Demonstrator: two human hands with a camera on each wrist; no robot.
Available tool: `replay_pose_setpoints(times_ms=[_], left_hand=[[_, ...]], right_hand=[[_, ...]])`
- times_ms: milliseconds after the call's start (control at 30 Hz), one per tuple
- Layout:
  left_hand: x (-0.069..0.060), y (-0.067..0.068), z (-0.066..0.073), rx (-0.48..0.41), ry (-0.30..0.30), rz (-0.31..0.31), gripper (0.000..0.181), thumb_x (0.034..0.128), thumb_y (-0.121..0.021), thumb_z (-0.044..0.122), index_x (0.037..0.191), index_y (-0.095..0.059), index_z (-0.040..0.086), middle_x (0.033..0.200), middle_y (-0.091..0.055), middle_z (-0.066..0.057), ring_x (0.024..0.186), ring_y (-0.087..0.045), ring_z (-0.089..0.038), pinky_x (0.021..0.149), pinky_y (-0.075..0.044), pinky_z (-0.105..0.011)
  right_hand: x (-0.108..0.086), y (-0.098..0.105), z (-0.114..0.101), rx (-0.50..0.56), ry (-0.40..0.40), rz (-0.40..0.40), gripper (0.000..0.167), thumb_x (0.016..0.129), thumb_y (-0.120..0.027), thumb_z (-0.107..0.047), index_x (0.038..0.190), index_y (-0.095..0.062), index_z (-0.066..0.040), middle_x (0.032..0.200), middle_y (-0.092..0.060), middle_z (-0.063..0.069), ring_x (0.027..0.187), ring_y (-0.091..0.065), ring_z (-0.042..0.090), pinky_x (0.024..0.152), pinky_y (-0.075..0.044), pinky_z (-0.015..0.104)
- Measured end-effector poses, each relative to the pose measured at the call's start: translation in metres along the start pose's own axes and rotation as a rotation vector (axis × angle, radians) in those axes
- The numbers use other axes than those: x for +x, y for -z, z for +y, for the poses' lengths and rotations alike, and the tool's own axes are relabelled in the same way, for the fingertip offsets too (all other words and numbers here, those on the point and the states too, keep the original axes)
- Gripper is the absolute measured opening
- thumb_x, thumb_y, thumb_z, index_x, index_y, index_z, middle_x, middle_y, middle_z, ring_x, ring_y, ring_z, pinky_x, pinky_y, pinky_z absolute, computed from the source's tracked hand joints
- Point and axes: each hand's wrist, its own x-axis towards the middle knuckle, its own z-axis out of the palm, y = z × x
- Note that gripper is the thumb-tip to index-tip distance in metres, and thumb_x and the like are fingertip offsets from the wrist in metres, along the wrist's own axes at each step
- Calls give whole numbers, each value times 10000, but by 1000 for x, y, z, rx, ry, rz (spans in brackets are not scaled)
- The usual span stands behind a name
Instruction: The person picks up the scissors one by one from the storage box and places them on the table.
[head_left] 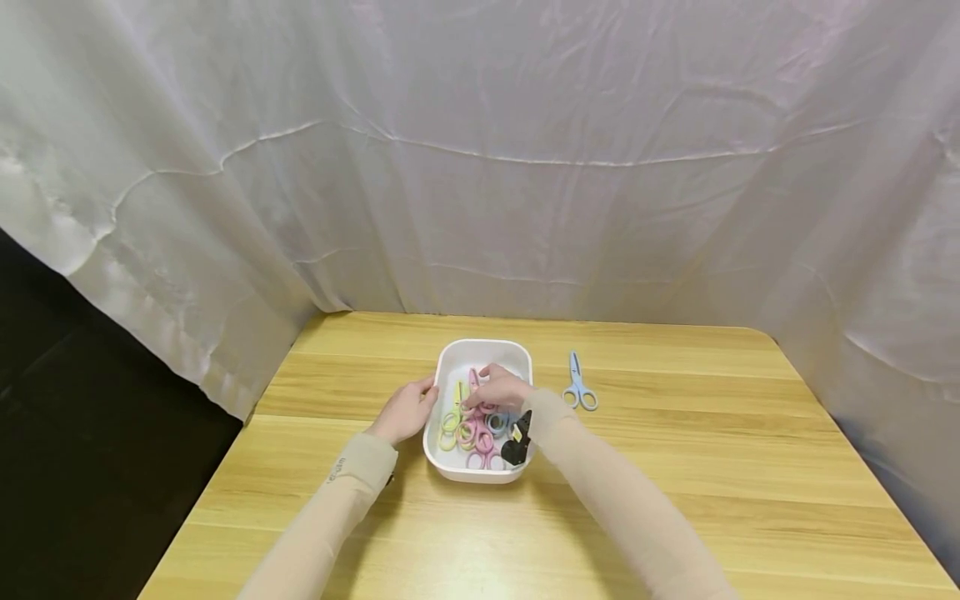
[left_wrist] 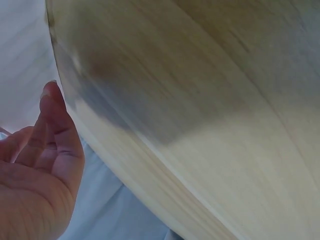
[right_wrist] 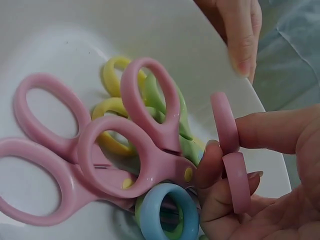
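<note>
A white tub (head_left: pixel 480 477) stands on the table, with pink, yellow, green and blue scissors heaped inside. At its left wall is my left hand (head_left: pixel 408 410). In the right wrist view, that hand's thumb lies over the rim and its fingers are outside. My right hand (head_left: pixel 501 390) reaches into the tub and pinches pink scissors (right_wrist: pixel 225 122) by the handle loops; their blades are hidden in that view. Below the held pair lie more pink scissors (right_wrist: pixel 170 170), a blue handle loop (right_wrist: pixel 150 215) and yellow handles (right_wrist: pixel 111 75).
Blue scissors (head_left: pixel 577 387) lie on the wooden table (head_left: pixel 675 450) to the right of the tub. Pale curtains (head_left: pixel 555 208) hang behind the table and along its sides. A black device (head_left: pixel 516 448) sits at my right wrist, over the tub's right side.
</note>
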Motion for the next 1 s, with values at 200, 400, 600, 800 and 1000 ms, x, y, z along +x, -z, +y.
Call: replay_pose_setpoints(times_ms=[200,400,600,800,1000], left_hand=[[1,-1,2,34,-3,10,472,1056,-416,232,1475,-490,28,1410,-599,-220,1308,-581,-384,1154,-419,-525],[3,-3,6,61,30,21,470,1047,-407,231,1450,-514,15,1331,-656,-214,1205,-645,-362,1112,-464,-516],[5,-6,10,94,61,36,451,1035,-433,237,1406,-561,16,1235,-705,-191,1060,-691,-313,1006,-534,-496],[8,-10,11,153,83,68,426,1018,-463,215,1364,-589,1,1137,-729,-202,899,-718,-274,780,-611,-407],[9,-14,13,165,128,62,431,1007,-489,191,1377,-565,-16,1131,-722,-231,820,-722,-266,587,-600,-316]], right_hand=[[-4,2,1,182,-20,-53,730,829,-761,-98,1419,-365,72,904,-604,67,694,-599,112,711,-559,224],[-5,5,4,286,6,-97,660,862,-717,-48,1408,-376,98,812,-608,47,646,-553,87,602,-461,173],[-8,8,6,288,25,-80,639,885,-698,-71,1437,-416,84,828,-618,25,674,-552,82,632,-473,172],[-16,11,7,394,58,-82,677,883,-693,-48,1469,-372,58,929,-640,54,740,-591,92,686,-490,173],[-19,13,8,521,100,-116,664,913,-648,17,1481,-308,63,935,-639,66,702,-584,74,631,-440,155]])
